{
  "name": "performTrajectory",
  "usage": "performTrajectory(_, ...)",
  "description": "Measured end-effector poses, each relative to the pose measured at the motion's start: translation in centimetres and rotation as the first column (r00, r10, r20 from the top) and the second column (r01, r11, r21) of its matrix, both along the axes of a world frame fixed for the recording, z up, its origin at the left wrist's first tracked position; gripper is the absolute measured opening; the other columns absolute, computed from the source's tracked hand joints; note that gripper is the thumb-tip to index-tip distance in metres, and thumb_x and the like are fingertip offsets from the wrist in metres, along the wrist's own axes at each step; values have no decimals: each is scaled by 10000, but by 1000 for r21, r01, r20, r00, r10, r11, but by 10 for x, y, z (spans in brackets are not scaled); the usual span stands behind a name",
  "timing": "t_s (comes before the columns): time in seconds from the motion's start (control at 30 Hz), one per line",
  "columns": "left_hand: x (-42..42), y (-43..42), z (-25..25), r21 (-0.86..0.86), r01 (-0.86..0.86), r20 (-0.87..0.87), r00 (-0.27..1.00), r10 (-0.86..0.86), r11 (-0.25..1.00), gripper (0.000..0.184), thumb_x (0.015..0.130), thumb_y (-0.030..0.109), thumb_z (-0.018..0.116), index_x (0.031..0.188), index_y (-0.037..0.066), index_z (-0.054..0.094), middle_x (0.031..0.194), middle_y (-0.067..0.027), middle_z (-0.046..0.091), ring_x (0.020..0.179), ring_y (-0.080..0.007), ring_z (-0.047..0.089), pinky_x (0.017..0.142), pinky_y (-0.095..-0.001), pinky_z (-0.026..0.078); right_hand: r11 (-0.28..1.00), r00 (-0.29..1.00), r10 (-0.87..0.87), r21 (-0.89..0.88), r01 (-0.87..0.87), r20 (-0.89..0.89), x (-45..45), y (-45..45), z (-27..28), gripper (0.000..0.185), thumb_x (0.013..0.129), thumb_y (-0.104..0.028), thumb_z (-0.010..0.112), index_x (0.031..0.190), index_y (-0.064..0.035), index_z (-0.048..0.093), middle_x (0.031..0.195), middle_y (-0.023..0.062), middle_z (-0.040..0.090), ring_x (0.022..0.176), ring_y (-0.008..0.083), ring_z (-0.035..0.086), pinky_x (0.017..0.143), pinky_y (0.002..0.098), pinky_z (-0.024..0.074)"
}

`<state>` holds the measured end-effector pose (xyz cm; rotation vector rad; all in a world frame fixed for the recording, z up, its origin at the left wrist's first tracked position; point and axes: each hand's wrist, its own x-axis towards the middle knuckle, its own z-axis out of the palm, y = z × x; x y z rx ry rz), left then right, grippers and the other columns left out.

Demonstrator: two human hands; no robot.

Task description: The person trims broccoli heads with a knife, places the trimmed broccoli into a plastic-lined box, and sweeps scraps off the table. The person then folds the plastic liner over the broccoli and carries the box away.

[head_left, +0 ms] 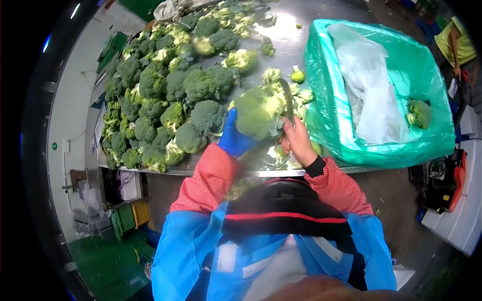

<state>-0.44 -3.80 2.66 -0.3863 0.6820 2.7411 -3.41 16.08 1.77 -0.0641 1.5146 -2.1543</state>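
Observation:
My left hand, in a blue glove, is closed round the side of a large broccoli head, which it holds above the metal table. My bare right hand grips a knife with a curved blade. The blade points away from me and stands at the right side of the broccoli head; whether it touches the head I cannot tell. Pale cut pieces of broccoli lie behind and beside the knife. To the left of my left hand is a big pile of broccoli heads.
A crate lined with a green plastic bag stands on the right, with a whitish plastic sheet and one broccoli piece inside. The metal table's front edge runs before my body. At the far right stands another person.

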Motion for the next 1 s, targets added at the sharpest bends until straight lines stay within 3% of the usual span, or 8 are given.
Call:
performTrajectory(0.1, 6, -21, 13, -278, 138, -58, 985, -160, 951, 822, 862, 545, 613, 1484, 133, 270, 1486, -161, 347, 1308, -381, 426, 980, -586, 461, 999, 999, 35, -5, -35, -24, -5, -2, 5, 386, 976, -219, 551, 1314, -62, 449, 688, 14, 503, 403, 48, 378, 369, 219, 310)
performTrajectory(0.17, 9, -28, 24, -375, 118, -16, 991, -134, 920, 765, 864, 472, 653, 1464, 152, 302, 1445, -144, 390, 1277, -356, 460, 946, -614, 471, 981, 849, 36, 180, 71, -527, -11, -12, -12, 446, 913, -174, 632, 1311, -19, 505, 903, 73, 628, 689, 113, 576, 642, 248, 474)
performTrajectory(0.27, 6, -27, 16, -540, 29, 5, 999, -31, 841, 741, 850, 401, 696, 1443, 165, 320, 1369, -126, 443, 1199, -313, 519, 879, -615, 502, 883, 815, 250, 469, 30, -523, -10, -15, -18, 508, 874, -272, 634, 1311, -36, 522, 1247, 203, 593, 1102, 354, 604, 925, 367, 473)
performTrajectory(0.37, 1, -22, -11, -788, 42, 40, 999, -16, 615, 722, 846, 330, 712, 1434, 167, 325, 1324, -122, 485, 1128, -274, 562, 825, -521, 549, 857, 813, 285, 515, 21, -507, -6, -13, -25, 479, 888, -277, 615, 1299, -45, 531, 1173, 212, 626, 1052, 350, 625, 891, 374, 483)
performTrajectory(0.53, 2, -2, -38, -714, -123, 46, 974, 222, 690, 665, 813, 95, 708, 1368, 144, 345, 1216, -110, 543, 1030, -231, 599, 787, -367, 564, 841, 909, 141, 532, 100, -393, -6, -5, -32, 416, 942, -288, 542, 1246, -6, 508, 1054, 245, 635, 945, 403, 620, 794, 415, 489)
performTrajectory(0.63, 10, 2, -52, -750, -250, -169, 967, 189, 612, 648, 806, 48, 696, 1351, 145, 359, 1211, -120, 540, 1046, -227, 585, 845, -348, 539, 738, 706, 254, 604, 301, -662, -4, 9, -23, 214, 952, -191, 530, 1106, -43, 538, 861, 190, 632, 759, 364, 622, 666, 421, 486)
performTrajectory(0.83, 12, 21, -35, -727, -265, -122, 958, 260, 634, 643, 803, 13, 686, 1349, 116, 362, 1206, -122, 538, 1055, -206, 558, 918, -328, 489, 516, 684, 577, 849, 118, -446, 12, 16, -15, 156, 907, -130, 562, 941, -20, 457, 763, 209, 610, 706, 409, 607, 606, 483, 483)
performTrajectory(1.0, 11, 32, -28, -742, -290, -112, 942, 316, 604, 626, 811, 2, 669, 1343, 106, 356, 1179, -118, 541, 1033, -191, 558, 898, -311, 489, 436, 663, 612, 883, 172, -431, 10, 12, -32, 96, 858, -24, 507, 922, 4, 441, 634, 202, 584, 616, 388, 609, 536, 477, 475)
